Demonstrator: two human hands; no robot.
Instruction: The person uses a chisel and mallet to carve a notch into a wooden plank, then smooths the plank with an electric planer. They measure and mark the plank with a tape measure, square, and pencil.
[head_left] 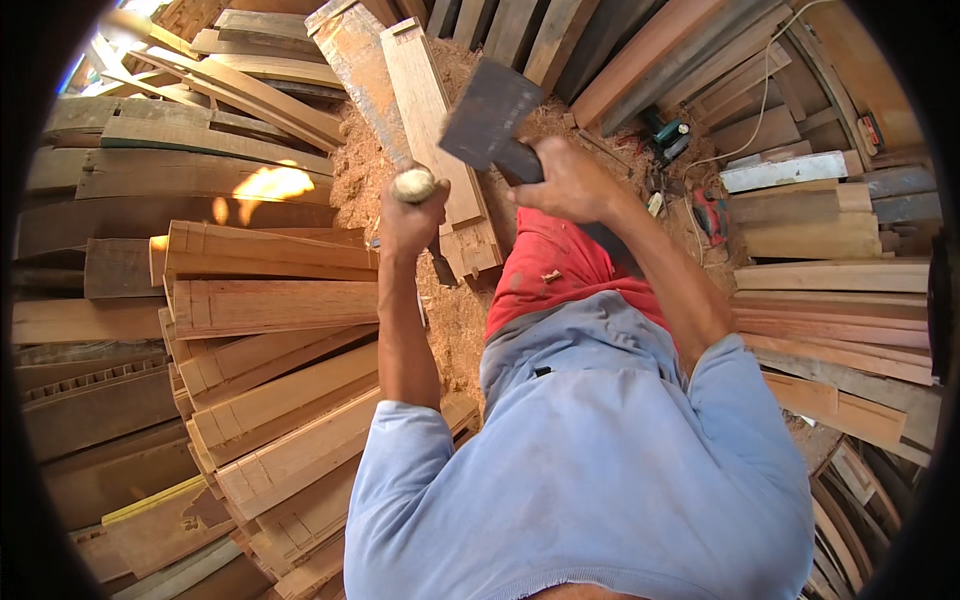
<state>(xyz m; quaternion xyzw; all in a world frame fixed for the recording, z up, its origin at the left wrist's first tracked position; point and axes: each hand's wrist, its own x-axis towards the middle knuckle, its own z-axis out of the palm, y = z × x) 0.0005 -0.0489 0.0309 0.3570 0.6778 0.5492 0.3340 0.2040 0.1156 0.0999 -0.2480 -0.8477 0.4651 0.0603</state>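
My left hand is closed around a chisel, its pale rounded handle end pointing up toward me. Below the fist, a dark blade shows beside the near end of a light wooden board. A mallet with a dark, blocky head is in my right hand, whose fingers wrap its handle. The mallet head hangs over the board, up and right of the chisel handle and apart from it. A rough, worn plank lies alongside the board on its left.
Marked, cut boards are stacked at the left, with more timber at the right. A green power tool and a red power tool lie right of my legs, near a pale cord. Wood shavings cover the floor.
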